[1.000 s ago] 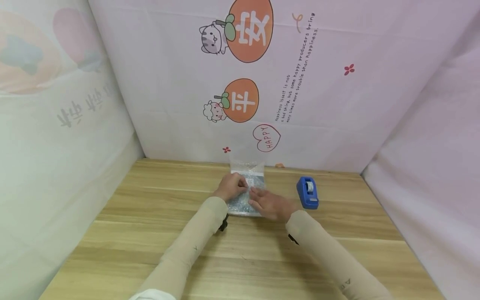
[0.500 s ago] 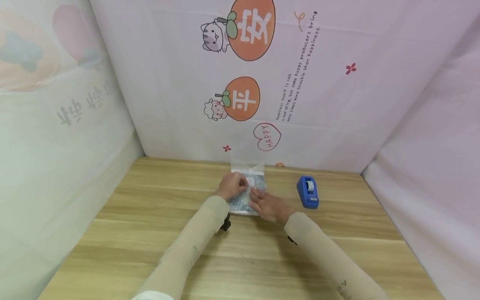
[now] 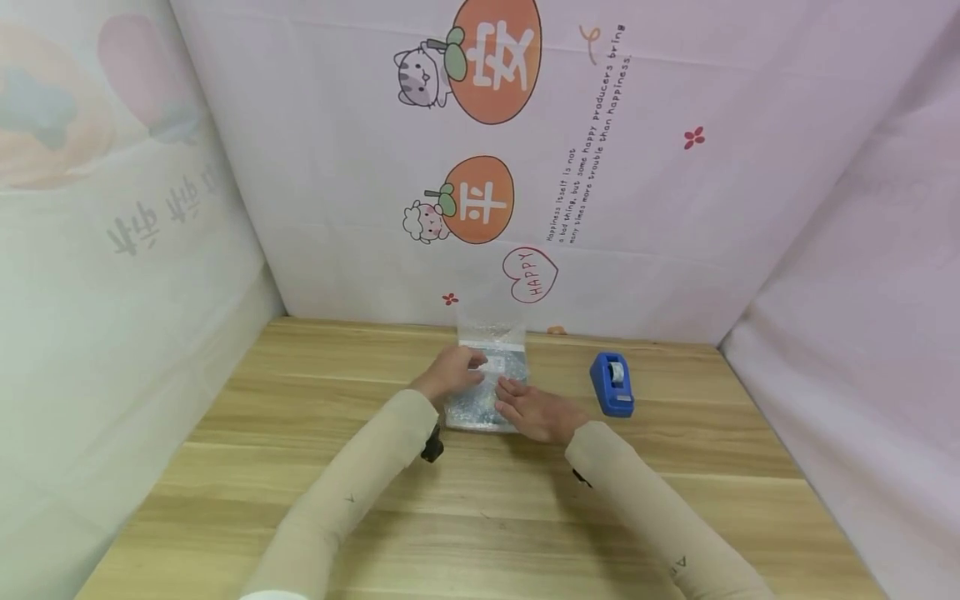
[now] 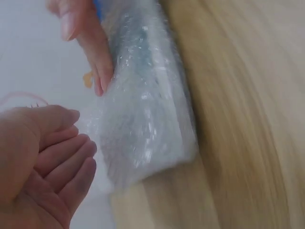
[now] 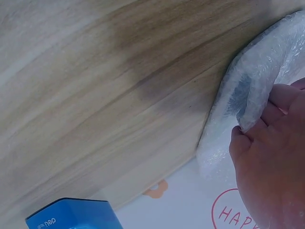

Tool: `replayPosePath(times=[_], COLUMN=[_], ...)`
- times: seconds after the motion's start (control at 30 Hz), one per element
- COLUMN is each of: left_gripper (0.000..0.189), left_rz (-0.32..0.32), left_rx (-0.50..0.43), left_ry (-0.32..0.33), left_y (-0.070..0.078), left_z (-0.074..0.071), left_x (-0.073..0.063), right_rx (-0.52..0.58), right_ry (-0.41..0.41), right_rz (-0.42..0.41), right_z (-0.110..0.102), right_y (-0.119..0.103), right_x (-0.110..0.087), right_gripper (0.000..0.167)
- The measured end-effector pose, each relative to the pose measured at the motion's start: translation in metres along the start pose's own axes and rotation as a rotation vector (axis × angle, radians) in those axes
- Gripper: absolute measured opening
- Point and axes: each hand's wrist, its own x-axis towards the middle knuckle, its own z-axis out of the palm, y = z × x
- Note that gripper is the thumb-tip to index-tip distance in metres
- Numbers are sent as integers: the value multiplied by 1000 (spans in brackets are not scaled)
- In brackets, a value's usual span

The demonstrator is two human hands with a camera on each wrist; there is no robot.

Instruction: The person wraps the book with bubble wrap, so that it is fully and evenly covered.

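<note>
A flat package in clear bubble wrap (image 3: pixel 472 410) lies on the wooden table near the back wall. A loose flap of the wrap reaches up against the wall cloth. My right hand (image 3: pixel 543 413) rests on the package's right side with its fingers extended. Over the left edge is my left hand (image 3: pixel 450 372), its fingers loosely bent. In the left wrist view this left hand (image 4: pixel 50 162) holds nothing and appears apart from the bubble wrap (image 4: pixel 143 119). The right wrist view has my right hand (image 5: pixel 274 148) on the crinkled wrap, its fingertips partly hidden.
A blue tape dispenser (image 3: pixel 613 385) with a roll of tape stands to the right of the package. Printed cloth (image 3: pixel 360 167) hangs behind the table (image 3: pixel 480 517) and along both sides.
My left hand has loosened its pinch over the middle of the package and drawn back to the left, fingers spreading. The right hand stays on the wrap almost unmoved.
</note>
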Motion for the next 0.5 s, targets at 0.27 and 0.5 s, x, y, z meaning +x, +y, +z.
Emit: replayPosePath(times=[0.27, 0.5], left_gripper=[61, 76], left_rz=[68, 147], left_rx=[325, 542], left_ry=[-195, -247], left_y=[14, 17], left_z=[-3, 13], left_x=[-32, -57], right_rx=[22, 36], right_ry=[0, 1], right_rz=[0, 12], right_z=[-2, -1], right_y=[2, 1], right_x=[0, 0], right_gripper=[68, 69])
